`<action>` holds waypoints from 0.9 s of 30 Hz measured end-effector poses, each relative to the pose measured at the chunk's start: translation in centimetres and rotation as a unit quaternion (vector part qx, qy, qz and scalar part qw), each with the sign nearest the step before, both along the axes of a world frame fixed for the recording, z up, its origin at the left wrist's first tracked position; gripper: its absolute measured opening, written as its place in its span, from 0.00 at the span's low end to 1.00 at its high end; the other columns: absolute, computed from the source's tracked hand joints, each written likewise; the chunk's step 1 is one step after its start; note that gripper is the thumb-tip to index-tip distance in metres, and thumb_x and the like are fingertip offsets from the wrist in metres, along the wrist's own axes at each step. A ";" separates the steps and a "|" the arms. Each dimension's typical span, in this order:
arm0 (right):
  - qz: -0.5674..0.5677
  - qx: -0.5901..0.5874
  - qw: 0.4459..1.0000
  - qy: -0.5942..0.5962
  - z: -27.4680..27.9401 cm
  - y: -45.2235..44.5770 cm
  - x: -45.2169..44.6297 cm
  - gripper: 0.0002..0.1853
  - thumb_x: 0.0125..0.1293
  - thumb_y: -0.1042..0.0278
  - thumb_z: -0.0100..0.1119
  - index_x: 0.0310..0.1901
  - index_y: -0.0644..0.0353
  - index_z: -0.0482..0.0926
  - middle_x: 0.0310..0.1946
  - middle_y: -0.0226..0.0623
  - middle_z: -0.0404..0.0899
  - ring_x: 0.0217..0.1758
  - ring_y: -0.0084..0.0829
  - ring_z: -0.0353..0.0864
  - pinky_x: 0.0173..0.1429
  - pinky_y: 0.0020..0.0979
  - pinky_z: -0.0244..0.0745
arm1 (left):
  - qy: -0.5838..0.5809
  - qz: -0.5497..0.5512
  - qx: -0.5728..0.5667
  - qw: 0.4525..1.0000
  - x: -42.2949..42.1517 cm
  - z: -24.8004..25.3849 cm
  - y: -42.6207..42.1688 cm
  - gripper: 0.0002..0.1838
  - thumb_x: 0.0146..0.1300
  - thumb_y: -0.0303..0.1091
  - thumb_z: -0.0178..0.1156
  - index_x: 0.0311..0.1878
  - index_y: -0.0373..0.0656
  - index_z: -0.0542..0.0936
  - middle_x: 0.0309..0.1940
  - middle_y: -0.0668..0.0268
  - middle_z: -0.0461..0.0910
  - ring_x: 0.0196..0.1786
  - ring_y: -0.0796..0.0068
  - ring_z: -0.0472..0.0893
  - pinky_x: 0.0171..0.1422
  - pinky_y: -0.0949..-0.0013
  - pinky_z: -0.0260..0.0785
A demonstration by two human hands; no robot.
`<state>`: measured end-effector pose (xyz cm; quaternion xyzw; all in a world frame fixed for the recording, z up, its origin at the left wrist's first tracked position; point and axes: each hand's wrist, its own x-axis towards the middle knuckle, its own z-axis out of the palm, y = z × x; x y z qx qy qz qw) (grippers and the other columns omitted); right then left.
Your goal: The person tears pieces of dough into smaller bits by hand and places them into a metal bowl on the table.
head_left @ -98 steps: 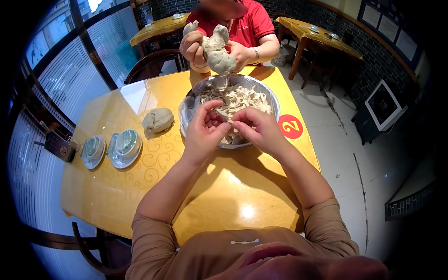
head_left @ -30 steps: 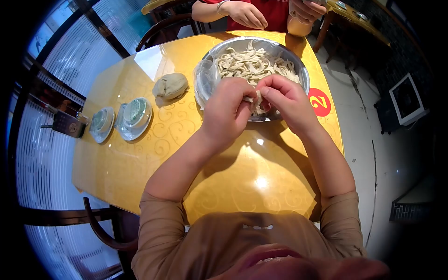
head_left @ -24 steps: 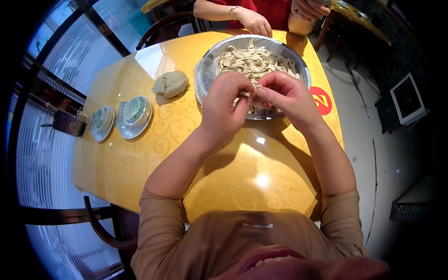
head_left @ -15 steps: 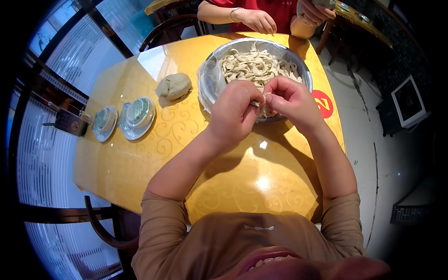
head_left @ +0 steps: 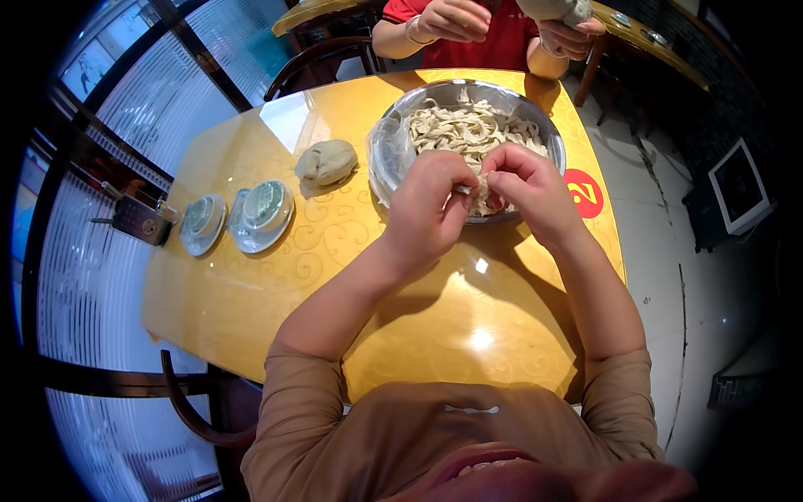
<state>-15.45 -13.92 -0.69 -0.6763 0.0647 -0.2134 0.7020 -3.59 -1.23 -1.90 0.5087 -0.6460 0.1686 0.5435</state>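
Note:
A large metal basin (head_left: pixel 559 151) lined with clear plastic holds a heap of pale, torn dough strips (head_left: pixel 468 130). Over its near rim, my left hand (head_left: pixel 428 205) is closed, the fingers curled around the end of a small piece of dough (head_left: pixel 483 199). My right hand (head_left: pixel 535 191) pinches the same piece between thumb and forefinger, close beside the left. My fingers cover part of the piece. A smooth grey-beige dough lump (head_left: pixel 326 162) rests on the yellow table (head_left: pixel 276 318), left of the basin.
Two wrapped dish sets (head_left: pixel 266 209) (head_left: pixel 202 219) stand at the table's left. A dark holder (head_left: pixel 142 219) is at the left edge. Across the table, a person in red (head_left: pixel 477 46) holds another dough lump (head_left: pixel 544 7). A red number sticker (head_left: pixel 584 194) lies right of the basin.
The view has shifted slightly. My hands remain together over the basin's near edge, pinching dough. The other person's free hand has lifted away from the basin, toward the dough lump they hold.

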 end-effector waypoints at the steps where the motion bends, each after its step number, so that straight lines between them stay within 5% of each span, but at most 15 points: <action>1: 0.001 0.016 1.000 -0.004 0.0 0.0 0.0 0.03 0.60 0.75 0.53 0.35 0.63 0.74 0.25 0.26 0.73 0.27 0.17 0.71 0.33 0.20 0.68 | -0.003 0.001 0.000 1.000 0.1 0.0 0.0 0.12 0.48 0.14 0.60 0.35 0.40 0.75 0.33 0.63 0.75 0.36 0.69 0.74 0.39 0.73 0.68; 11: -0.009 0.013 1.000 -0.017 0.0 0.0 0.0 0.05 0.63 0.72 0.55 0.38 0.63 0.75 0.28 0.26 0.75 0.30 0.16 0.73 0.36 0.21 0.70 | 0.105 -0.024 0.040 0.993 0.2 -0.2 0.0 0.09 0.56 0.19 0.61 0.39 0.38 0.73 0.37 0.60 0.73 0.38 0.67 0.75 0.39 0.72 0.73; 14: -0.074 -0.098 0.992 0.024 -0.2 -0.1 0.0 0.06 0.62 0.71 0.56 0.37 0.63 0.76 0.29 0.27 0.76 0.31 0.16 0.74 0.35 0.20 0.71 | 0.119 -0.067 0.063 0.989 0.7 -0.7 -0.3 0.11 0.59 0.18 0.59 0.44 0.38 0.73 0.41 0.64 0.72 0.37 0.82 0.73 0.40 0.80 0.68; 21: -0.133 -0.288 0.947 -0.054 0.5 0.9 -0.4 0.05 0.62 0.73 0.58 0.37 0.63 0.77 0.31 0.33 0.78 0.30 0.22 0.77 0.33 0.24 0.72 | 0.225 -0.029 0.147 0.963 0.4 0.4 0.4 0.17 0.57 0.23 0.65 0.49 0.40 0.72 0.43 0.67 0.71 0.40 0.85 0.74 0.41 0.82 0.69; 25: -0.151 -0.417 0.890 -0.108 0.7 1.0 -0.4 0.04 0.60 0.75 0.60 0.37 0.62 0.77 0.30 0.38 0.77 0.30 0.32 0.77 0.35 0.30 0.72 | 0.214 0.031 0.164 0.962 0.2 1.0 0.6 0.12 0.55 0.27 0.68 0.41 0.40 0.77 0.37 0.71 0.77 0.29 0.90 0.72 0.32 0.84 0.65; 27: -0.152 -0.445 0.873 -0.131 0.8 1.0 -0.4 0.05 0.58 0.76 0.60 0.37 0.61 0.76 0.30 0.39 0.76 0.31 0.37 0.76 0.36 0.33 0.72 | 0.241 0.034 0.162 0.956 -0.2 1.3 0.7 0.10 0.53 0.26 0.65 0.39 0.39 0.78 0.34 0.66 0.77 0.30 0.83 0.76 0.32 0.80 0.69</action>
